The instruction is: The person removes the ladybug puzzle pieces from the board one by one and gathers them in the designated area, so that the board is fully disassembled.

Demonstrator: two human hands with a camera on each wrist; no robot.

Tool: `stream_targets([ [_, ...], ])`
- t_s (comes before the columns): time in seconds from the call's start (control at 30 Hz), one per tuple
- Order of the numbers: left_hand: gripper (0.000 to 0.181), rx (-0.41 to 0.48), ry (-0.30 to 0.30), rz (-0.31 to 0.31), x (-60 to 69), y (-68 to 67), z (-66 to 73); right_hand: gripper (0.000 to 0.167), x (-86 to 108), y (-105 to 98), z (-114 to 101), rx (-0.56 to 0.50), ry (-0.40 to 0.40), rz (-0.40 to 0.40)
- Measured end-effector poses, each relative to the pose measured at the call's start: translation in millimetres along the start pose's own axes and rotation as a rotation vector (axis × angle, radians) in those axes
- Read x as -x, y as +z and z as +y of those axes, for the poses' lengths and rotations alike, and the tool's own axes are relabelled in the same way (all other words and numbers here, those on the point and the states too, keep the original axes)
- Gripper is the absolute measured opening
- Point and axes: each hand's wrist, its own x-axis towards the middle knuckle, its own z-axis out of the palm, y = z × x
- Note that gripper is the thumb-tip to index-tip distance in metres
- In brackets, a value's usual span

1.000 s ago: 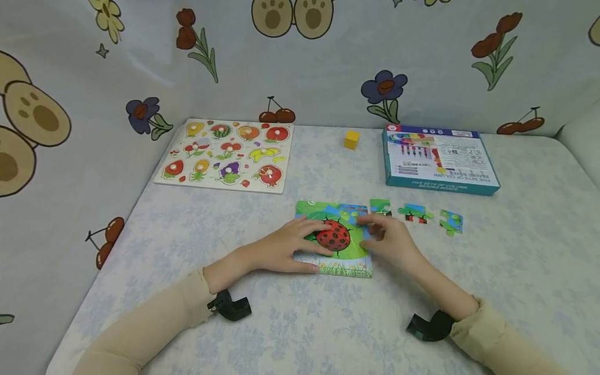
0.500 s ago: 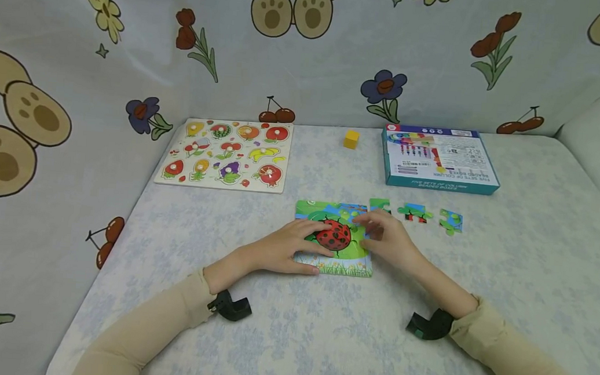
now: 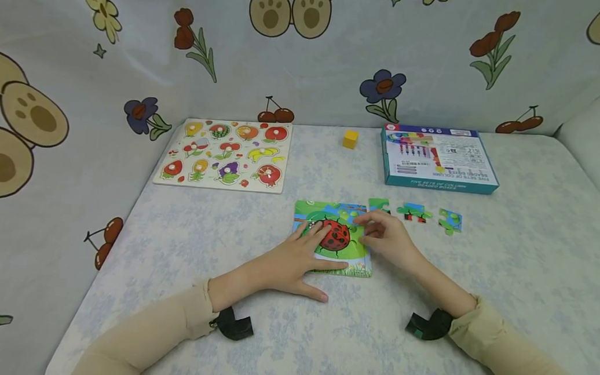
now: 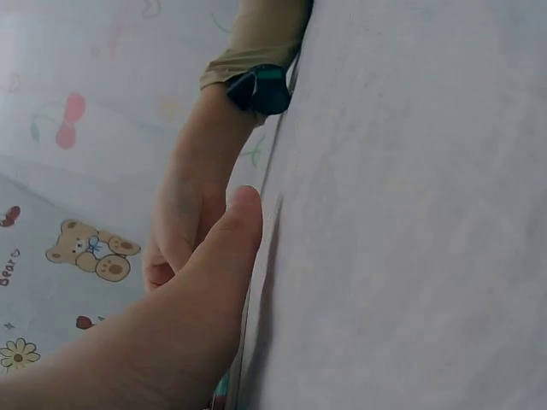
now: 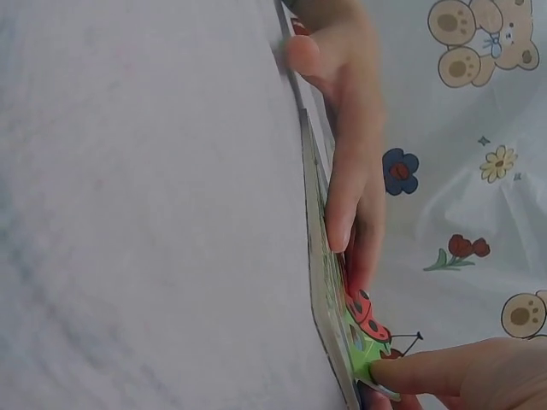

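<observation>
A ladybug jigsaw puzzle (image 3: pixel 339 260) lies flat in its tray on the table, its left part covered by my left hand (image 3: pixel 295 260). That hand's fingers are spread across the picture, and its thumb reaches past the near edge onto the cloth. At the puzzle's right side, my right hand (image 3: pixel 390 237) pinches a green-and-red puzzle piece (image 5: pixel 367 329) between curled finger and thumb. In the right wrist view this piece stands tilted above the tray's edge. Three loose puzzle pieces, including a middle one (image 3: pixel 415 212), lie just beyond the right hand.
A fruit puzzle board (image 3: pixel 224 153) lies at the back left. Near the wall sit a yellow cube (image 3: pixel 350 139) and a teal-edged box (image 3: pixel 440 159). A patterned cloth covers the table (image 3: pixel 288 349), and a printed sheet hangs behind it.
My left hand has shifted toward the near edge and spread its fingers; its thumb now extends off the puzzle. The right hand has stayed nearly in place at the puzzle's right side.
</observation>
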Motion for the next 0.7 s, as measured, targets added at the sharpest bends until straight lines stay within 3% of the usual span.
stream_targets([
  [0.27, 0.067, 0.029, -0.005, -0.022, 0.6, -0.3, -0.3, 0.029, 0.5, 2, 0, -0.102, 0.125, 0.039],
  [0.43, 0.067, 0.028, -0.006, -0.018, -0.6, 1.2, -0.2, 0.032, 3.0, 0, -4, -0.171, 0.224, 0.128],
  [0.53, 0.067, 0.006, -0.007, -0.014, -1.3, 2.2, -1.4, 0.034, 5.3, -8, -6, -0.198, 0.263, 0.178],
  [0.7, 0.058, 0.027, -0.036, 0.036, -3.3, 5.2, -6.3, 0.039, 16.3, -32, -5, -0.18, 0.31, 0.178],
])
